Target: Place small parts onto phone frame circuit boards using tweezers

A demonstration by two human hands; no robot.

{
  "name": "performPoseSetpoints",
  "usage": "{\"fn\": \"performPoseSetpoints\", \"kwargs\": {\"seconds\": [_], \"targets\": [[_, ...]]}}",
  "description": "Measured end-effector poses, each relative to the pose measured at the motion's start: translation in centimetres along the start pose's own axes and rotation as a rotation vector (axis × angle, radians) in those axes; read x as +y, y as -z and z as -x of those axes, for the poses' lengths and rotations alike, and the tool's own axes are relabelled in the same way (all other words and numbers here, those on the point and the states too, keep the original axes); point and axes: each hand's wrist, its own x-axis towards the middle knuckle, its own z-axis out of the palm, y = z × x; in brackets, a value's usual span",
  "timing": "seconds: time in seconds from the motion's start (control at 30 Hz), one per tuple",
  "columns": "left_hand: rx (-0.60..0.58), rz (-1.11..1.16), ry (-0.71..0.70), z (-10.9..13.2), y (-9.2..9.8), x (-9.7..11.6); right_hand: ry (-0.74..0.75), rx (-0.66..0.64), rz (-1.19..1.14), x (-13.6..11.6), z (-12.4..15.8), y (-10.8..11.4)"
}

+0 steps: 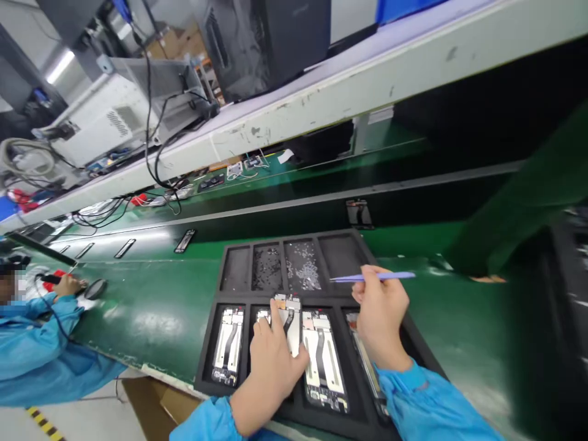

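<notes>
My left hand [274, 367] grips an opened phone [294, 324] by its sides, over the second lower compartment of a black foam tray [257, 300]. Part of another phone [263, 314] shows beneath it. Between the fingers of my right hand [382, 309] are slim purple tweezers [397, 275], their pointed end toward the left above the tray's upper row. Small dark pieces [267, 269] and small silvery pieces [303, 266] fill two upper compartments. Opened phones lie at the lower left [228, 343], right of my left hand [324, 361], and partly behind my right wrist [367, 361].
Several phones, one nearby [184, 241], lie on the dark conveyor strip behind the tray, with another [359, 213] farther right. A shelf edge [294, 110] crosses above the green bench [151, 312]. At left sits a co-worker in a blue sleeve [41, 337]. A cardboard box [156, 404] stands below.
</notes>
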Motion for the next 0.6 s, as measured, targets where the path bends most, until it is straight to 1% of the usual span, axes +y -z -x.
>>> {"fn": "performPoseSetpoints", "kwargs": {"seconds": [0.07, 0.1, 0.17, 0.23, 0.27, 0.33, 0.4, 0.43, 0.5, 0.6], "targets": [[-0.004, 0.001, 0.025, -2.4, 1.4, -1.2, -0.018, 0.008, -0.002, -0.1, -0.1, 0.1], [-0.004, 0.002, 0.032, -4.3, 2.2, -1.9, -0.031, 0.002, -0.001, -0.1, -0.2, 0.1], [-0.002, 0.001, 0.045, -9.3, 3.5, -2.8, -0.062, -0.026, 0.006, 0.0, -0.3, 0.1], [-0.002, -0.008, 0.066, -15.5, 4.3, -2.9, -0.092, -0.057, 0.027, 0.3, -0.4, 0.0], [-0.008, -0.013, 0.078, -18.6, 4.3, -2.7, -0.104, -0.068, 0.044, 0.5, -0.5, -0.1], [-0.026, -0.020, 0.098, -24.3, 3.7, -1.8, -0.118, -0.078, 0.093, 1.1, -0.6, -0.1], [-0.050, -0.018, 0.104, -28.6, 2.6, -0.7, -0.115, -0.087, 0.165, 1.7, -0.9, 0.1], [-0.061, -0.016, 0.102, -30.2, 2.0, -0.3, -0.106, -0.089, 0.212, 2.1, -1.1, 0.2], [-0.082, -0.010, 0.089, -32.5, 1.1, 0.4, -0.078, -0.089, 0.337, 2.5, -1.6, 0.5], [-0.103, -0.002, 0.046, -34.1, 0.2, 0.4, -0.044, -0.084, 0.575, 2.7, -2.3, 0.9]]}}
